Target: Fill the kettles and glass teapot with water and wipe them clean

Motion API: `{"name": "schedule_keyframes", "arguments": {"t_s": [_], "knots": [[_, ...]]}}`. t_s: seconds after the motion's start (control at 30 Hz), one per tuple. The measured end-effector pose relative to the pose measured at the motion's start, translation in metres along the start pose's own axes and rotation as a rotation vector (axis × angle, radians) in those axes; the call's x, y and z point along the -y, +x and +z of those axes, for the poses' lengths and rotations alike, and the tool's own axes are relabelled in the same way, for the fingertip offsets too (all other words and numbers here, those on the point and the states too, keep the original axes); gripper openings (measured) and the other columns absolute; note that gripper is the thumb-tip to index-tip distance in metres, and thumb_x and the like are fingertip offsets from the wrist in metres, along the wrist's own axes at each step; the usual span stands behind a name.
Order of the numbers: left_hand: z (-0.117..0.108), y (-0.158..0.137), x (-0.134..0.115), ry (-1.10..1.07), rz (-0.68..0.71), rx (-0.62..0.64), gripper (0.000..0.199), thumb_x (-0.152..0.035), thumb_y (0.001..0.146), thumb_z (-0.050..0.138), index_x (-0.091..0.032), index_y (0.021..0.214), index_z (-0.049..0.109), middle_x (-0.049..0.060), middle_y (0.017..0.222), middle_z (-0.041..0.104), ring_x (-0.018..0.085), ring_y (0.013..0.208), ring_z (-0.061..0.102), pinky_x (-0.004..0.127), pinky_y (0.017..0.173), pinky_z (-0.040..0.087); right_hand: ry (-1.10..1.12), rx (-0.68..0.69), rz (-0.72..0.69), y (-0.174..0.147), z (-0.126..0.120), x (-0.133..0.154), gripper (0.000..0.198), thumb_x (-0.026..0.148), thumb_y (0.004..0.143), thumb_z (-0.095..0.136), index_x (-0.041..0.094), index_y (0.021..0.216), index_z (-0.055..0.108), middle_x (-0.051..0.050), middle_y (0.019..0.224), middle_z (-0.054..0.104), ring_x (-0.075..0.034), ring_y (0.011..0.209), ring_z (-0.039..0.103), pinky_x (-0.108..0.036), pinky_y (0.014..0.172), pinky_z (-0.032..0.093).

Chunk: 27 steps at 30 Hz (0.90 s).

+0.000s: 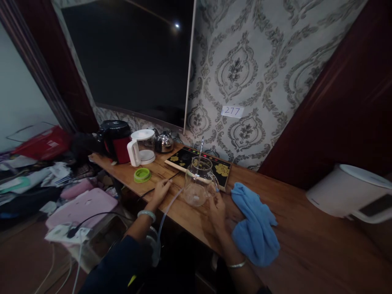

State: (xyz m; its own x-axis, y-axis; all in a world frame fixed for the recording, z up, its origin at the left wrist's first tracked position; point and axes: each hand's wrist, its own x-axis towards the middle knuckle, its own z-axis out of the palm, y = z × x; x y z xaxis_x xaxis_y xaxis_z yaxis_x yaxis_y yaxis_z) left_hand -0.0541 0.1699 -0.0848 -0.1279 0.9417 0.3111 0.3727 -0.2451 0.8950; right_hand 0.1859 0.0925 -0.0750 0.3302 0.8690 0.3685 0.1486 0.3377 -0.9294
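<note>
Glass teapot [195, 192], right fingers [216, 199] pinching its handle [215, 179], left fingers [165, 184], grip unclear.

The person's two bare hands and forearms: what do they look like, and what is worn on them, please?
The left hand is ungloved, with a pale, thick, rounded bangle at the wrist and a dark navy sleeve above. The right hand is ungloved too, with a thin, silver-coloured bangle; a dark sleeve edge barely shows.

Smooth glass pot [195, 194], wooden tabletop [306, 245]
</note>
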Motion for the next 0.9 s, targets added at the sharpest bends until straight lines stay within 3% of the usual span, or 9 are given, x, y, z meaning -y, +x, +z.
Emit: {"name": "schedule_keyframes", "arguments": {"t_s": [0.2, 0.43, 0.57, 0.67, 0.77, 0.9], "knots": [[0.0, -0.001, -0.004, -0.009, 0.008, -0.004, 0.038, -0.052, 0.073, 0.052, -0.02, 0.053, 0.049, -0.002, 0.053, 0.046, 0.014, 0.056, 0.041, 0.027, 0.056, 0.033, -0.012, 0.003, -0.035, 0.002, -0.003, -0.004, 0.043, 0.044, 0.086, 0.055, 0.015, 0.114, 0.07, -0.011, 0.111, 0.075, -0.027, 0.116, 0.064, -0.043, 0.104, 0.045], [-0.002, -0.002, -0.009, -0.014, 0.007, -0.004, 0.04, -0.054, 0.071, 0.052, -0.021, 0.051, 0.043, -0.003, 0.051, 0.042, 0.013, 0.055, 0.039, 0.027, 0.055, 0.031, -0.015, 0.056, -0.038, 0.006, -0.005, -0.011, 0.049, 0.047, 0.086, 0.053, 0.014, 0.121, 0.067, -0.014, 0.12, 0.072, -0.028, 0.116, 0.064, -0.045, 0.105, 0.046], [-0.002, -0.001, -0.01, -0.016, 0.011, -0.011, 0.043, -0.056, 0.073, 0.052, -0.021, 0.051, 0.042, -0.003, 0.05, 0.04, 0.012, 0.054, 0.038, 0.026, 0.054, 0.031, -0.135, 0.118, -0.108, -0.001, -0.014, -0.019, 0.054, 0.045, 0.085, 0.057, 0.016, 0.13, 0.062, -0.013, 0.125, 0.07, -0.029, 0.123, 0.06, -0.046, 0.105, 0.047], [-0.002, -0.001, -0.008, -0.015, 0.014, -0.009, 0.043, -0.056, 0.074, 0.053, -0.021, 0.052, 0.044, -0.003, 0.05, 0.041, 0.013, 0.054, 0.039, 0.026, 0.053, 0.032, -0.331, 0.146, -0.192, -0.004, -0.035, -0.03, 0.052, 0.04, 0.082, 0.059, 0.017, 0.129, 0.064, -0.013, 0.13, 0.067, -0.031, 0.124, 0.059, -0.049, 0.105, 0.046], [-0.002, 0.0, -0.006, -0.005, 0.016, -0.014, 0.04, -0.054, 0.073, 0.054, -0.02, 0.052, 0.046, -0.003, 0.052, 0.043, 0.013, 0.055, 0.041, 0.026, 0.055, 0.033, -0.515, 0.192, -0.287, 0.003, -0.067, -0.037, 0.038, 0.034, 0.086, 0.054, 0.019, 0.116, 0.071, -0.013, 0.124, 0.07, -0.03, 0.121, 0.061, -0.05, 0.105, 0.046], [-0.002, 0.002, -0.004, 0.01, 0.019, -0.014, 0.038, -0.052, 0.073, 0.053, -0.021, 0.053, 0.046, -0.003, 0.053, 0.043, 0.014, 0.057, 0.042, 0.027, 0.057, 0.034, -0.736, 0.098, -0.373, 0.017, -0.112, -0.046, 0.036, 0.03, 0.091, 0.046, 0.017, 0.11, 0.073, -0.014, 0.117, 0.072, -0.03, 0.115, 0.063, -0.05, 0.103, 0.046]]}}
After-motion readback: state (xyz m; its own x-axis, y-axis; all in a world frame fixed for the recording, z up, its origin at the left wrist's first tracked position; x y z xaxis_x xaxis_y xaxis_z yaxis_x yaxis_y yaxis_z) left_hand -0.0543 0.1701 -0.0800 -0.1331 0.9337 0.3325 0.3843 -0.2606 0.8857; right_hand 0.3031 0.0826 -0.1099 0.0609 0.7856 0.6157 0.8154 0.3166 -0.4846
